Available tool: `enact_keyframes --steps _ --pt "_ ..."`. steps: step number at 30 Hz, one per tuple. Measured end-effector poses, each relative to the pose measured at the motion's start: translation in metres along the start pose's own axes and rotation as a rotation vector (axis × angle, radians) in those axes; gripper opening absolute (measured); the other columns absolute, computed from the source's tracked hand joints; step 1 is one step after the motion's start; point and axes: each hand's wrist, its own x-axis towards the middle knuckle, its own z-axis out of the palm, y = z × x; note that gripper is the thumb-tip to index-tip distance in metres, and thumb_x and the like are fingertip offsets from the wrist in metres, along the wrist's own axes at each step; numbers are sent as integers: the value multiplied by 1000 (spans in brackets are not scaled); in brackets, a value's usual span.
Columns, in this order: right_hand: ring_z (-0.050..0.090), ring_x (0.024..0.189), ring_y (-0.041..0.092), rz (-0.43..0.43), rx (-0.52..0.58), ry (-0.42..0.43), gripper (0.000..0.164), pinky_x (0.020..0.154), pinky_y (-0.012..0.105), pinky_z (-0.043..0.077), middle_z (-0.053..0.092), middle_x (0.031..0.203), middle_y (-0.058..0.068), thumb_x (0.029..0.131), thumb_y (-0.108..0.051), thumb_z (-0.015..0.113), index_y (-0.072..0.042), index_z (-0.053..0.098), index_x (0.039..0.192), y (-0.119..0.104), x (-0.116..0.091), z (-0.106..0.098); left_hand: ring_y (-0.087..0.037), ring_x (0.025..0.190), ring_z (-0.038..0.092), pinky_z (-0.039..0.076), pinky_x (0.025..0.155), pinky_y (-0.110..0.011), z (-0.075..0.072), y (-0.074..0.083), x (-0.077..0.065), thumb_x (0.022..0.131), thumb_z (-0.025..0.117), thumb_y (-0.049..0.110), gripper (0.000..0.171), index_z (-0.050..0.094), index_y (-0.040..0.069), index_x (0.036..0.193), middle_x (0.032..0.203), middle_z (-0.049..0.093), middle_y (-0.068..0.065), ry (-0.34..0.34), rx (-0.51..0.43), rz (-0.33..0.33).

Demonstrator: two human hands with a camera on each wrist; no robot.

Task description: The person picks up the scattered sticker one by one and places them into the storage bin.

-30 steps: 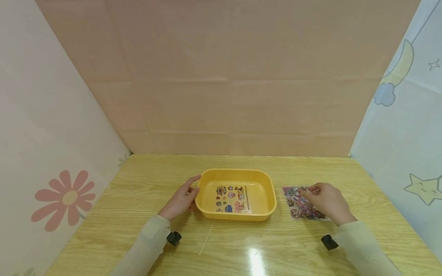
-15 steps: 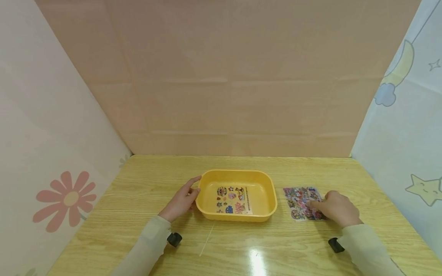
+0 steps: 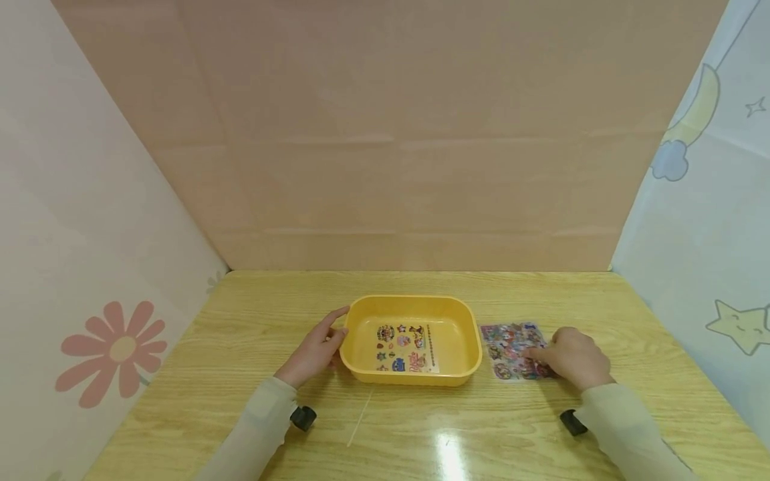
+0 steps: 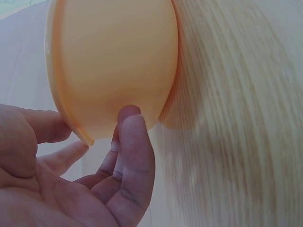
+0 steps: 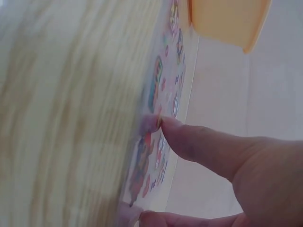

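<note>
My left hand (image 3: 313, 351) holds the left end of a yellow plastic basin (image 3: 415, 379). In the left wrist view the fingers (image 4: 135, 156) curl against the basin's outer wall (image 4: 113, 56), with other digits at its rim. Inside the basin lies a clear sticker sheet (image 3: 403, 342) with cartoon prints. To the basin's right, my right hand (image 3: 580, 357) presses its thumb on a colourful sticker sheet (image 3: 511, 344) lying flat on the table. Up close in the right wrist view, a second fingertip (image 5: 147, 217) touches the sheet (image 5: 156, 127) lower down.
A wood-grain table (image 3: 271, 314) carries everything. Peach-coloured covering (image 3: 391, 187) stands along the back, with a flower-print panel (image 3: 120, 347) on the left and a star-print panel (image 3: 740, 327) on the right. A pale line (image 3: 361, 417) marks the table before the basin.
My right hand first shifts rightward across the sticker sheet, lowering its thumb onto it, then hand and sheet slide left, closer to the basin. My left hand and the basin stay put.
</note>
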Motion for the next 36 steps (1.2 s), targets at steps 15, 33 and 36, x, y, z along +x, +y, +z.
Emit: enact_keyframes --steps 15,33,36 --pt "66 91 37 -195 67 -100 91 81 60 50 70 105 22 87 -53 72 10 41 144 18 12 2 -26 67 60 55 58 -38 1 2 -2 108 46 24 51 32 21 157 103 57 -16 -19 17 14" --pt "58 74 17 -284 37 -127 80 73 48 50 66 76 0 92 -46 70 5 43 147 22 12 1 -26 69 61 55 58 -41 1 6 -5 108 48 23 50 34 23 156 103 59 -16 4 9 8" --pt "55 68 16 -284 27 -127 80 70 46 49 62 71 -1 92 -47 70 4 44 147 22 12 1 -25 69 61 55 58 -40 1 5 -5 108 48 22 50 35 23 156 103 59 -16 10 12 7"
